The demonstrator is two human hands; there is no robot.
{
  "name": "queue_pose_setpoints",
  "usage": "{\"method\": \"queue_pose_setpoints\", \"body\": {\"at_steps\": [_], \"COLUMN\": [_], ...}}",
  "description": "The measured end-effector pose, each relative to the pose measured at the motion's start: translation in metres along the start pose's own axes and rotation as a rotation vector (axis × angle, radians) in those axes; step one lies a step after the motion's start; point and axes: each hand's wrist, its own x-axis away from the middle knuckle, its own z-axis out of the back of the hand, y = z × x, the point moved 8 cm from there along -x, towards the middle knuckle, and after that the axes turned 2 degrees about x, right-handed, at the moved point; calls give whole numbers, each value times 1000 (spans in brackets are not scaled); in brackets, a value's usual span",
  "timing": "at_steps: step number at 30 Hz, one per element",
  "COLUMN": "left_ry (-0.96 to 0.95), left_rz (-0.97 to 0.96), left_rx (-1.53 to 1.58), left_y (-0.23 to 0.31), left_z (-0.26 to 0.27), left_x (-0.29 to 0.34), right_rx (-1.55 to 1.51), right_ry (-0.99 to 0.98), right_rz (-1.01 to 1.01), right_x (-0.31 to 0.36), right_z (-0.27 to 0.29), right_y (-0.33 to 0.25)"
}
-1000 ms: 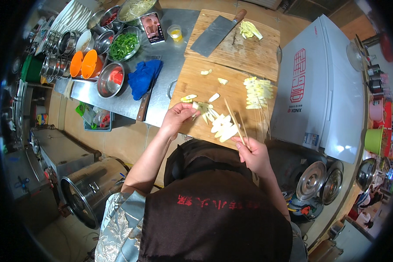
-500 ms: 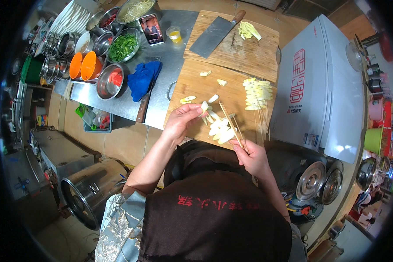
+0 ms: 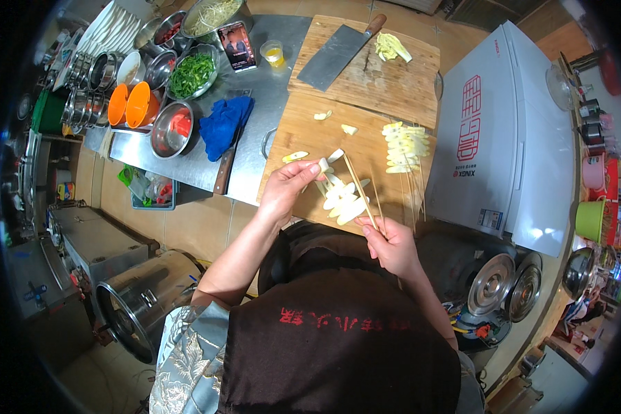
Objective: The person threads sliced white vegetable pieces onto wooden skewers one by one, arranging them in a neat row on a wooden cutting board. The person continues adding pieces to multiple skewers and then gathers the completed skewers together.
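Observation:
Between its thumb and fingertips, my left hand [image 3: 281,191] pinches a pale vegetable slice [image 3: 323,164]. My right hand [image 3: 393,248] is closed on thin bamboo skewers [image 3: 361,190], whose upper ends slant toward the left fingertips. The skewer tips are beside another white slice [image 3: 336,155]; I cannot tell whether they touch it. Under and between my hands, a loose pile of pale yellow-white slices [image 3: 345,201] lies on the near wooden cutting board [image 3: 303,127]. On that board's right side rests a row of slices [image 3: 406,146] threaded on skewers.
A cleaver [image 3: 332,58] and a pale leafy piece [image 3: 392,47] lie on the far board [image 3: 414,86]. To the left are a blue cloth [image 3: 221,127], a knife handle [image 3: 223,176], a steel bowl [image 3: 160,138] and orange cups [image 3: 141,105]. A white freezer [image 3: 493,138] stands right.
My right hand has shifted slightly left, bringing the skewer tips up and closer to the left fingertips. My left hand stays nearly in place, still pinching the slice.

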Motion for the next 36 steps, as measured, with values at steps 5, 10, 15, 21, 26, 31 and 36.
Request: {"method": "queue_pose_setpoints", "body": {"at_steps": [5,10,15,21,26,31,36], "left_ry": [-31,-95,-106,-69,-154,22,195], "left_rz": [131,236,282,140,145,8,-132], "left_rx": [160,304,230,271,299,123,-131], "left_y": [-13,-25,-40,-18,-15,-8,-1], "left_z": [4,2,-11,-21,-36,4,64], "left_x": [-3,-7,-9,-27,-31,-45,-54], "right_rx": [-17,-44,-15,183,365,531,830], "right_ry": [18,13,47,154,403,643,704], "right_rz": [7,17,-16,-21,185,118,168], "right_x": [-1,-5,-6,-5,-6,-27,-50], "right_z": [-2,-8,-2,25,62,130,162], "right_y": [4,5,-1,-2,-13,-13,-5]}}
